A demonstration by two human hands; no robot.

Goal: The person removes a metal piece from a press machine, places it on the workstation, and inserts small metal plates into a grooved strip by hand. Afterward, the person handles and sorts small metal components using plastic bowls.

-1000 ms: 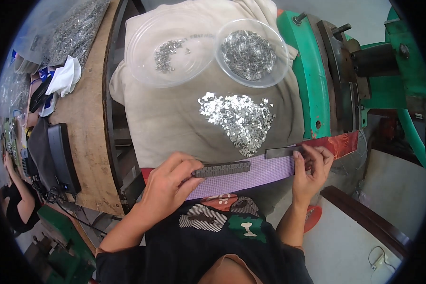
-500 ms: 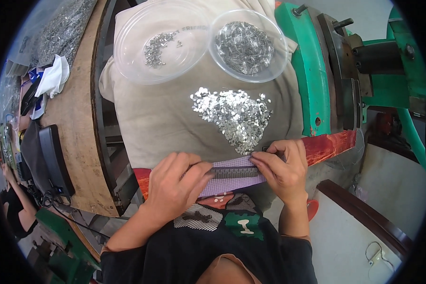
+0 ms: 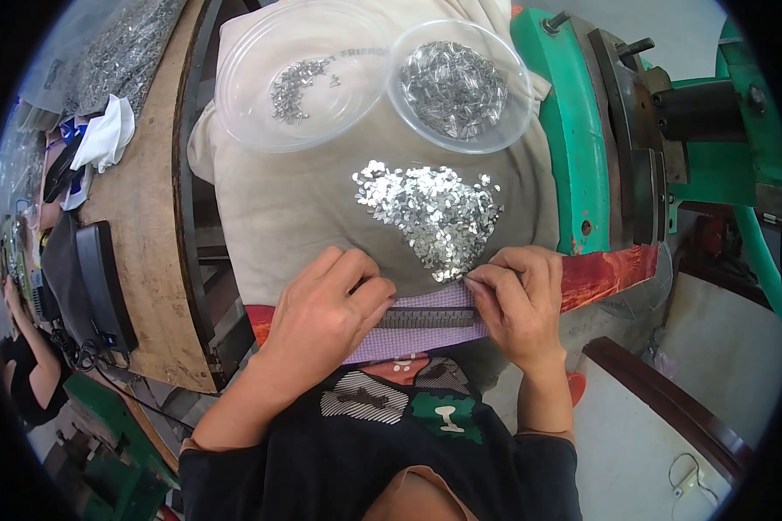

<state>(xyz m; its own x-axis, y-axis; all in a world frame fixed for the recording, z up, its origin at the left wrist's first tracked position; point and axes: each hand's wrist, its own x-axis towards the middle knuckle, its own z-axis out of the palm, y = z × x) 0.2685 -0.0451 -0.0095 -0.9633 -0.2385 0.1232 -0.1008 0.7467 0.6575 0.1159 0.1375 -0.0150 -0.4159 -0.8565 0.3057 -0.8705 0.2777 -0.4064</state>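
A dark, slotted strip (image 3: 426,319) lies crosswise on a purple checked cloth (image 3: 391,346) close to my body. My left hand (image 3: 326,304) is over the strip's left end, its fingers curled and the thumb and fingertips brought together; whatever they hold is too small to make out. At the strip's right end, my right hand (image 3: 523,300) is closed in a pinch beside the near tip of a pile of small shiny metal pieces (image 3: 439,208). What sits in that pinch is hidden. The pile rests on a beige-grey cloth (image 3: 269,226).
Behind the pile stand two clear plastic bowls: the left bowl (image 3: 235,113) holds a few small metal bits, the right bowl (image 3: 521,113) many tube-like ones. A green machine (image 3: 573,148) flanks the right. On the left are a wooden bench (image 3: 148,260) and another person's arm (image 3: 35,339).
My left hand has shifted slightly up toward the pile, and its fingers have drawn in. My right fingers are still pinched, now a little nearer the pile's tip. The view has shifted slightly.
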